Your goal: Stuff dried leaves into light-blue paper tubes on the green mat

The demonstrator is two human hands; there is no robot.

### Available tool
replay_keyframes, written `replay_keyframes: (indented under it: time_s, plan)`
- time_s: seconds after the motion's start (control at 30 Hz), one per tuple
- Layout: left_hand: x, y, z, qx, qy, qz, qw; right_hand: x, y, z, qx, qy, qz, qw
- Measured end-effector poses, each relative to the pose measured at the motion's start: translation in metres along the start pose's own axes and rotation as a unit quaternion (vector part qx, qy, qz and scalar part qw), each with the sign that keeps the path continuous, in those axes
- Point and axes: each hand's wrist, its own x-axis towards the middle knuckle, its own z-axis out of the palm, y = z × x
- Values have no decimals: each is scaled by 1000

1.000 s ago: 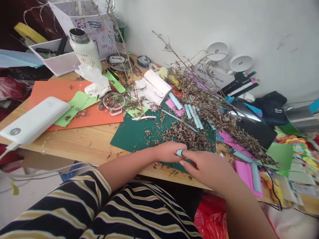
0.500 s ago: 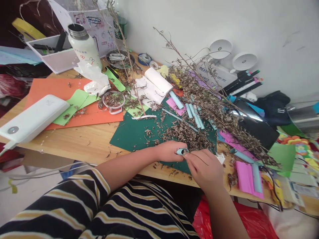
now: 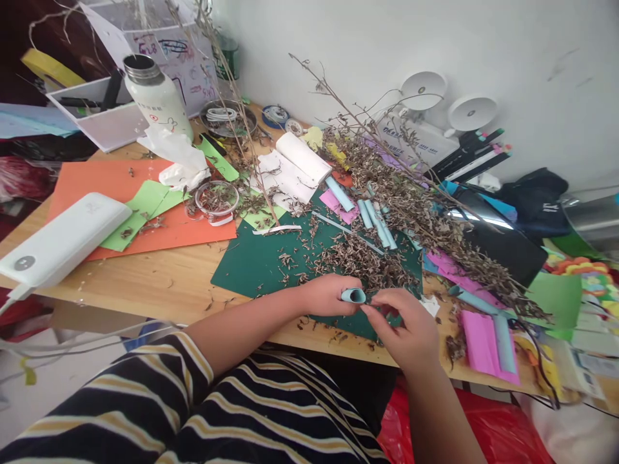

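Observation:
My left hand point(image 3: 333, 294) is wrapped round a light-blue paper tube point(image 3: 354, 295), whose open end faces up and toward my right hand. Close beside that rim, the bent fingers and thumb of my right hand point(image 3: 409, 325) come together; whatever they pinch is too small to make out. Just beyond both hands, a heap of dried leaves point(image 3: 360, 258) lies on a dark green mat point(image 3: 251, 261). More blue paper rolls point(image 3: 380, 222) rest at the back of the mat, next to a pink paper piece point(image 3: 341, 203).
Long dried branches point(image 3: 411, 187) stretch across the right half of the wooden table point(image 3: 169, 274). Leftward are a white power bank point(image 3: 62, 241), orange paper point(image 3: 97, 180), an uncapped bottle point(image 3: 159, 96) and a round clear container point(image 3: 217, 198). A white roll point(image 3: 304, 158) lies behind the mat.
My right fingers have drawn back a little from the tube's mouth, which now shows more fully. My left hand keeps hold of the tube. The view has shifted slightly.

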Motion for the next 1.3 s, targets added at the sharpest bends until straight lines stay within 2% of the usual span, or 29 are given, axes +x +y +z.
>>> replay_keyframes:
  time_s: [0.07, 0.17, 0.3, 0.4, 0.53, 0.67, 0.83, 1.13, 1.2, 1.3]
  plan:
    - [0, 0, 0, 6, -3, 6, 1000, 4, 2, -4, -21, -27, -37, 999]
    - [1, 0, -1, 13, -7, 11, 1000, 11, 1, -8, -79, -127, -74, 986]
    - [0, 3, -3, 14, -5, -11, 1000, 22, -8, -14, -161, -285, -31, 944]
    - [-1, 6, -5, 26, -22, -9, 999, 35, -18, -20, -193, -384, 22, 903]
    - [-2, 8, -5, 42, -30, 0, 999, 53, -28, -27, -221, -468, 50, 854]
    - [-2, 8, -5, 41, -29, -5, 999, 63, -34, -29, -225, -503, 59, 832]
    - [-3, 5, -4, 30, -13, 12, 999, 67, -39, -29, -207, -522, 72, 824]
    - [-4, 2, -2, 33, -33, -5, 999, 76, -50, -23, -198, -573, 154, 780]
    - [-4, 1, -2, 40, -32, -12, 999, 74, -52, -22, -198, -568, 161, 783]
    - [-3, 1, -3, 42, -23, -6, 999, 69, -52, -23, -199, -539, 156, 803]
